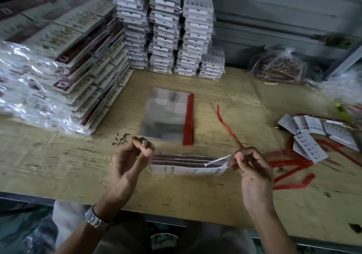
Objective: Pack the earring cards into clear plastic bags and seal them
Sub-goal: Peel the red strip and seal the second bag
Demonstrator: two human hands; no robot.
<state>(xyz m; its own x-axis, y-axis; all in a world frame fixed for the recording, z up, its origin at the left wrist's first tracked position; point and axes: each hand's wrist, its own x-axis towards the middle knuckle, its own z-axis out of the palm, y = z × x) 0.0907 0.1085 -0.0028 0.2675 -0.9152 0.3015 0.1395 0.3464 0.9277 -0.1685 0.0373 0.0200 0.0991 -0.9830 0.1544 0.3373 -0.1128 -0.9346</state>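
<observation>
A clear plastic bag (188, 164) holding several white earring cards lies flat on the table between my hands. My left hand (130, 161) pinches the bag's left end with thumb and fingertips. My right hand (252, 167) pinches the bag's flap at its right end together with a red peel strip (228, 127), which trails up and away over the table. A stack of empty clear bags (166, 114) with red adhesive strips along the right edge lies just behind. Loose unpacked earring cards (311, 134) lie at the right.
Tall stacks of packed cards (168, 26) stand at the back. Bagged larger cards (58, 64) are piled at the left. Discarded red strips (291, 167) litter the wooden table (195, 195) at the right. A bag of brownish parts (280, 68) sits at the back right.
</observation>
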